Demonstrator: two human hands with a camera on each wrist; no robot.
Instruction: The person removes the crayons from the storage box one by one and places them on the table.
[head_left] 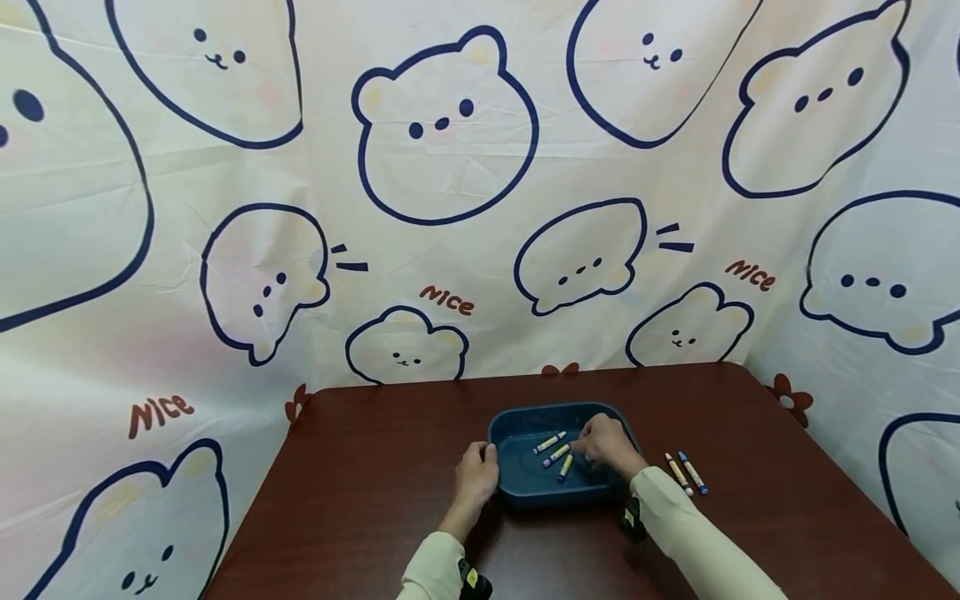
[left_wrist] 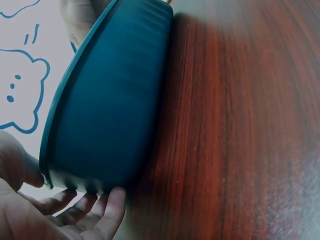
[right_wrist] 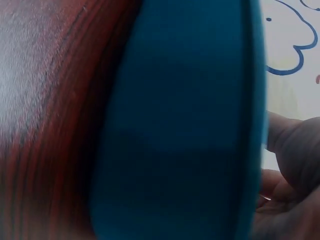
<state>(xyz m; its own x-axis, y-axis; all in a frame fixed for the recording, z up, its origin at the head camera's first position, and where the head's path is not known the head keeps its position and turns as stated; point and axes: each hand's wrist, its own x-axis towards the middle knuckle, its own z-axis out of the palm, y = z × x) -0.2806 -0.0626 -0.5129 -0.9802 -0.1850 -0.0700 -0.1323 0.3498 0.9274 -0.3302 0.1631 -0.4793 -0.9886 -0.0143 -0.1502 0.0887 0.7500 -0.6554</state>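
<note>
A dark teal plastic tray (head_left: 517, 498) sits on the table. My left hand (head_left: 476, 477) grips its left end, thumb at the rim and fingers against the outer wall, as the left wrist view shows from close by. Inside the tray, on the left half of its floor, lie three crayons (head_left: 550, 442) with pale yellow wrappers. My right hand (head_left: 606, 443) reaches over the rim into the tray, fingers bent downward, fingertips right beside the middle crayon (head_left: 557, 454). Whether it pinches anything I cannot tell; the tray wall (right_wrist: 175, 120) hides the fingertips in the right wrist view.
Two more crayons, one yellow (head_left: 678, 474) and one blue-tipped (head_left: 693, 472), lie side by side on the brown wooden table (head_left: 360, 492), right of the tray and close to my right forearm. A curtain (head_left: 450, 275) printed with cartoon bears hangs behind the table and at its sides.
</note>
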